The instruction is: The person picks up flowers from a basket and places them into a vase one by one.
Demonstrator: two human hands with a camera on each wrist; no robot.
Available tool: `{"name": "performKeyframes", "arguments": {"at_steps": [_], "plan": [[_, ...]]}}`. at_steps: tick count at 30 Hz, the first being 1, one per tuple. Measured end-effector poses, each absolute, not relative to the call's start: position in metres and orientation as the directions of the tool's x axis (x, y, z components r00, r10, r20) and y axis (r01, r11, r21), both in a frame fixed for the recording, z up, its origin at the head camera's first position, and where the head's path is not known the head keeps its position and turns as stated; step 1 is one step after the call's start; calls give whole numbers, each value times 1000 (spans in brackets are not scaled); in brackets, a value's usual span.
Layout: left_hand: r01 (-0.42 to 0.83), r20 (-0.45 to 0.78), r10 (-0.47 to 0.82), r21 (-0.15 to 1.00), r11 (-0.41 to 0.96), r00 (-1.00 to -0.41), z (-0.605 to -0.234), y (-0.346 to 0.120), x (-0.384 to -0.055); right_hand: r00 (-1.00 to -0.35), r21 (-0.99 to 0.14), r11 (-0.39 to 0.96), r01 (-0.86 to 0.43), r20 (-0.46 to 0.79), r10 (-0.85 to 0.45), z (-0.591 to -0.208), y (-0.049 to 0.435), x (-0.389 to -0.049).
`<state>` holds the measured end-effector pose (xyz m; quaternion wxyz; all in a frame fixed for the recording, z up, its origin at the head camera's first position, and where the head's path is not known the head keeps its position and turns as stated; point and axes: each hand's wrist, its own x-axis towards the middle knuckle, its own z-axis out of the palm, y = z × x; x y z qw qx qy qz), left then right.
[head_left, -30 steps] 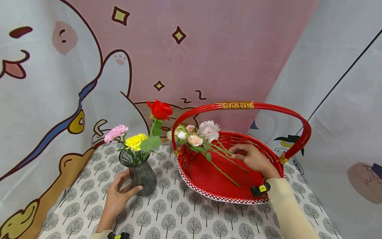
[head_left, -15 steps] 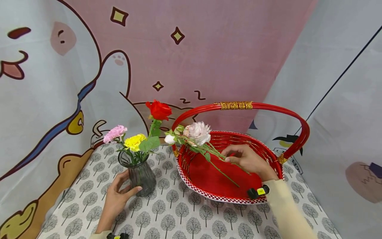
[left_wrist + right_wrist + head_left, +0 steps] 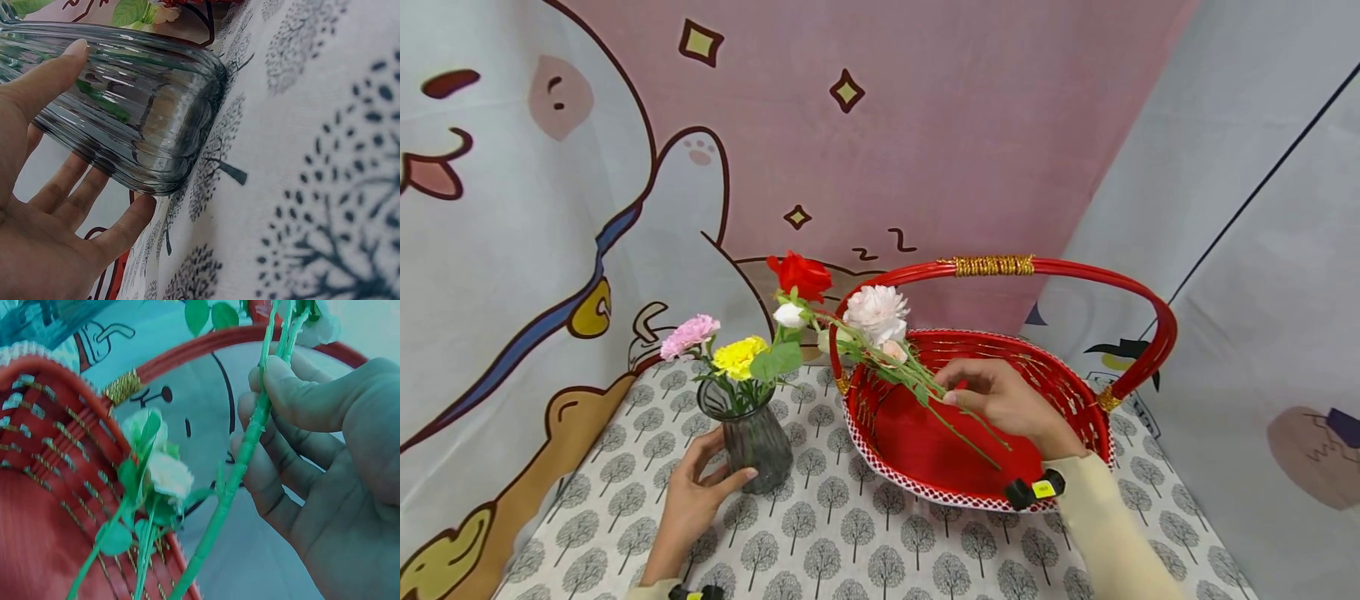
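My left hand (image 3: 696, 487) holds the lower part of a grey ribbed glass vase (image 3: 758, 447), thumb on one side and fingers on the other. The vase stands upright on the tablecloth with a red rose (image 3: 802, 276), a yellow carnation (image 3: 739, 359) and a pink carnation (image 3: 691, 335). Over a red woven basket (image 3: 940, 497), my right hand (image 3: 1006, 402) pinches the green stem (image 3: 244, 453) of a branched artificial flower between thumb and fingers. It bears a big pale pink bloom (image 3: 877, 315) and a white bud (image 3: 790, 315). Small peach flowers (image 3: 170, 478) lie at the basket's left rim.
The basket's tall arched handle (image 3: 995, 265) rises over the right hand's work, its top wrapped in gold. A tree-print cloth (image 3: 823, 558) covers the table. Behind it hangs a pink and white cartoon curtain (image 3: 970, 142).
My right hand has lifted the pale pink flower from the others in the basket and moved it left, its white bud now overlapping the rose's stem in view. The left hand stays on the vase.
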<state>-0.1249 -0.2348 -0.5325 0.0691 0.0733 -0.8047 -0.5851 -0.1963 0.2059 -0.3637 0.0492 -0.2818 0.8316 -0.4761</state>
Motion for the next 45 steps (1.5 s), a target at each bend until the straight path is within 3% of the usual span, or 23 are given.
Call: {"name": "performKeyframes", "arguments": {"at_steps": [13,26,45], "plan": [[-26,37,-197,951,309,-980,-534,-235,-125,-792,-847,283,-450,232,-564,-342,177,-187],[-6,59,-197,949,314,-979,-535,-236,-124,-842,-908,241,-343,184,-507,-327,141,-182],[-54,-3,-183,959,277,-983,-528,-234,-123,-854,-933,75,-353,288,-433,-299,85,-185]]}}
